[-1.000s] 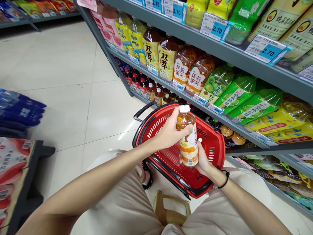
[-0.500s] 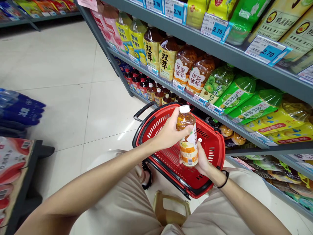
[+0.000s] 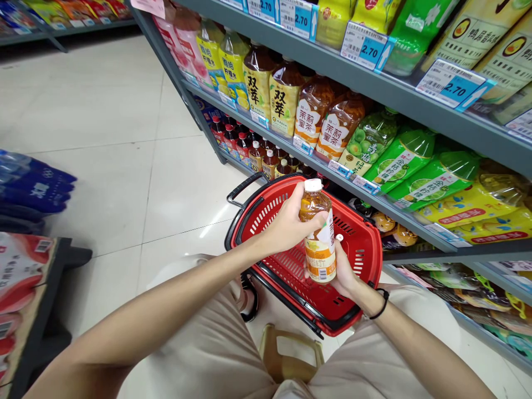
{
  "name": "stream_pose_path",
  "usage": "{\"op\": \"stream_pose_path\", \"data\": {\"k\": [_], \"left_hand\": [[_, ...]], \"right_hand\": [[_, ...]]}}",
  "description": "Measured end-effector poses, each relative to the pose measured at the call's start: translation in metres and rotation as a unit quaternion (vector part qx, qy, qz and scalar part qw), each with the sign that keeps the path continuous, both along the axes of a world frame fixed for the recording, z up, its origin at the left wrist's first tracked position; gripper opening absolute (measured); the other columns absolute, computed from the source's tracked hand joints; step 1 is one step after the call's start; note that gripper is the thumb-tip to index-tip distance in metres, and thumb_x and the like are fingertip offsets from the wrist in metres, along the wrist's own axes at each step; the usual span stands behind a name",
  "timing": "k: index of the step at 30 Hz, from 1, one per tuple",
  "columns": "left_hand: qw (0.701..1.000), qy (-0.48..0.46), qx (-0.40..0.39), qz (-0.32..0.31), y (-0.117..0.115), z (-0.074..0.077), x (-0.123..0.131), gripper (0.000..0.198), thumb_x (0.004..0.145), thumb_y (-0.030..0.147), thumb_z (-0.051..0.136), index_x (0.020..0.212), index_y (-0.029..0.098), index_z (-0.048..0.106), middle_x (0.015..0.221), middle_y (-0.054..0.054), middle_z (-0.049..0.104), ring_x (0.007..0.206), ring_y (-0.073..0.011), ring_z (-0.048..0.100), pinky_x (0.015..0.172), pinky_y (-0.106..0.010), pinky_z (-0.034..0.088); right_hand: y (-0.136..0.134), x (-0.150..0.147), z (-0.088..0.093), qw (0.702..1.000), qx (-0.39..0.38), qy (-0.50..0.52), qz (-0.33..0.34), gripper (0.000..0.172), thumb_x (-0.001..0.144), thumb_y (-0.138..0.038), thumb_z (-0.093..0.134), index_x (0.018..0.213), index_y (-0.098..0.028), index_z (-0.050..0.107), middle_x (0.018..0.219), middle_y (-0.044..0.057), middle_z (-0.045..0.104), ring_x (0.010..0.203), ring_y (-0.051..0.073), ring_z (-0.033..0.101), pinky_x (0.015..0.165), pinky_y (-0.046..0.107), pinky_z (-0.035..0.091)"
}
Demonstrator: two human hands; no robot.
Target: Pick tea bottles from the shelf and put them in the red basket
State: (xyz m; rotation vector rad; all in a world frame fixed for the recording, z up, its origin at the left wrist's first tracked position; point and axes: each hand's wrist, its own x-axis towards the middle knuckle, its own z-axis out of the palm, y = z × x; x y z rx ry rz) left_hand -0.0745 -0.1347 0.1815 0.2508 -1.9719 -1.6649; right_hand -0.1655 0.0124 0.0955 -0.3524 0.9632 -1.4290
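A small bottle of amber tea point(image 3: 319, 244), with a white cap and an orange and white label, is held slightly tilted over the red shopping basket point(image 3: 266, 208). My left hand point(image 3: 288, 221) is closed around its upper part, thumb across the front below the neck. Lower down, my right hand point(image 3: 344, 269) grips the bottle from behind and the right side; most of its fingers are hidden by the bottle. A black band point(image 3: 381, 306) circles my right wrist. Through the basket's visible part I see bare red slotted walls and floor.
Shelves of bottled drinks point(image 3: 282, 97) with a price-tagged edge point(image 3: 305, 145) run along the right. A black basket handle point(image 3: 248, 185) sticks out to the left. Blue wrapped bottle packs point(image 3: 33, 183) and red cartons point(image 3: 22, 266) stand at left. A tan stool point(image 3: 286, 366) shows between my legs.
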Motion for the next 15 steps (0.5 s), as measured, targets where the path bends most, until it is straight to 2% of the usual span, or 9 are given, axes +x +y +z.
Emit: {"op": "stream_pose_path", "data": {"k": [15], "left_hand": [[1.0, -0.008, 0.022, 0.007, 0.0008, 0.0024, -0.0009, 0.045, 0.089, 0.035, 0.072, 0.123, 0.019, 0.048, 0.101, -0.004, 0.066, 0.086, -0.0174, 0.063, 0.077, -0.03, 0.054]], "right_hand": [[-0.0004, 0.0004, 0.0023, 1.0, 0.013, -0.002, 0.0, 0.061, 0.096, -0.068, 0.041, 0.091, -0.016, 0.073, 0.069, 0.009, 0.075, 0.052, 0.022, 0.066, 0.061, 0.037, 0.056]]}}
